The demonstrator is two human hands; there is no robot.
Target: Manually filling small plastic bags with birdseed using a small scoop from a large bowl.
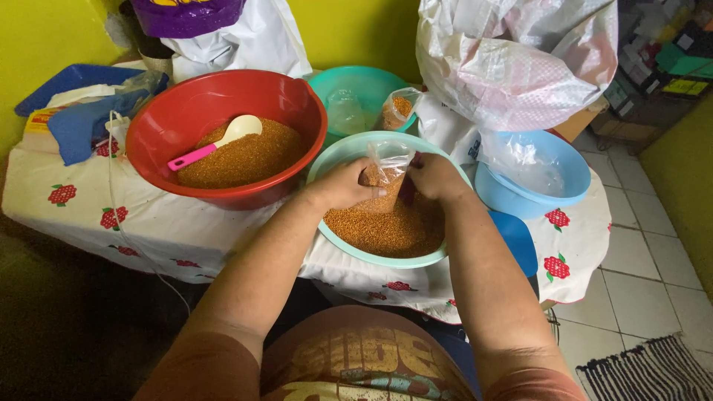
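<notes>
Left hand and right hand: both grips clamped on small clear plastic bag of orange grain. Bag upright, long axis vertical, mouth up, above grain-filled pale green plastic bowl on desk.

A table with a white cloth holds everything. The cloth has red flowers on it. A big red bowl sits on the left side, full of tiny orange grains. A mint bowl sits in the middle, just beside the red one. A teal bowl is behind them. A blue bowl sits on the right. A blue tray lies at the far left corner. A big white sack rests at the back.
</notes>
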